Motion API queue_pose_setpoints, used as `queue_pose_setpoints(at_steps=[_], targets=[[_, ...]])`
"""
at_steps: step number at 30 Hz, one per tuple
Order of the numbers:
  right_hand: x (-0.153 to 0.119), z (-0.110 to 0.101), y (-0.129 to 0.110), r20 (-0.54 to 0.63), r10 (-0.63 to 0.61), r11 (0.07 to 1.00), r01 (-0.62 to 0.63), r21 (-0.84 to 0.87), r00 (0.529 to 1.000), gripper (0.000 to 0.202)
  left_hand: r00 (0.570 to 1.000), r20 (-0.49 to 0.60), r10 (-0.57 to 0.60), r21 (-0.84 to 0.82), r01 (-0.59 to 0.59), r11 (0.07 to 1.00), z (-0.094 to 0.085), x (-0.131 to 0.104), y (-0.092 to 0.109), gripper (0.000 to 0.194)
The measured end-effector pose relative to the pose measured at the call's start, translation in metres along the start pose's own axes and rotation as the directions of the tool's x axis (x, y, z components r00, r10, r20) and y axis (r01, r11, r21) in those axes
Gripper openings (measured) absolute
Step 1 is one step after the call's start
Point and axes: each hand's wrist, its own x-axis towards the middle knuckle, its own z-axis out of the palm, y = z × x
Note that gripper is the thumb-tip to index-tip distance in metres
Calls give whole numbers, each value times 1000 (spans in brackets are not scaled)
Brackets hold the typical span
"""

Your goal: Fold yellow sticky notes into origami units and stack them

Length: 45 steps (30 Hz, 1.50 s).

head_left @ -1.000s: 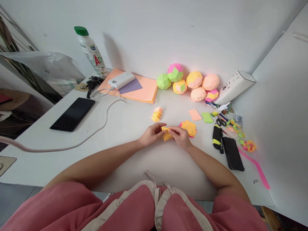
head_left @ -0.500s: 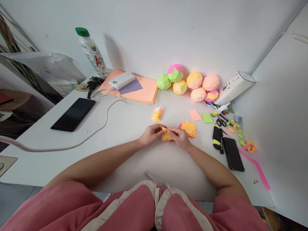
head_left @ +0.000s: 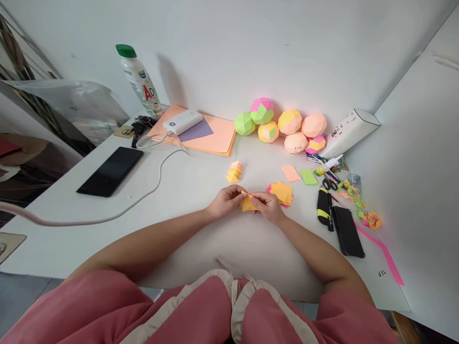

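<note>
Between my two hands is a small orange-yellow paper square (head_left: 248, 204), partly covered by the fingers. My left hand (head_left: 228, 199) pinches its upper left edge with thumb and forefinger. From the other side my right hand (head_left: 268, 206) grips it, thumb lying on the paper's face. Just right of that hand lies a fanned stack of orange and pink paper squares (head_left: 281, 192). Beyond my left hand stands a short row of folded paper pieces (head_left: 234, 172) in peach and orange. A peach paper stack (head_left: 290, 173) and a green paper stack (head_left: 309, 176) lie farther right.
Faceted paper balls (head_left: 289, 122) line the wall. Scissors (head_left: 330, 184), a black and yellow cutter (head_left: 323, 205) and a black case (head_left: 348, 231) lie right. Left are a tablet-like black device (head_left: 110, 171), a power bank (head_left: 182, 122), its cable (head_left: 158, 184) and a bottle (head_left: 139, 81).
Both hands keep hold of the paper in nearly the same place. The fingers have shifted slightly along its upper edge, and the view has tilted a little.
</note>
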Motion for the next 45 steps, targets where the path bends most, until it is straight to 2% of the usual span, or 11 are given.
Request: queue_pose_setpoints(at_steps=[17, 33, 45], targets=[[-1, -1, -8, 34, 59, 998, -59, -24, 998, 29, 999, -48, 5, -5, -5, 1000, -3, 2, -6, 32], [0, -3, -6, 38, 64, 996, -62, -62, 997, 29, 999, -38, -4, -5, 4, 1000, -2, 1, -1, 30], [-1, 1, -4, 21, 33, 997, -31, -75, 999, 32, 1000, -11, -2, -12, 1, 1000, -3, 3, -6, 30]])
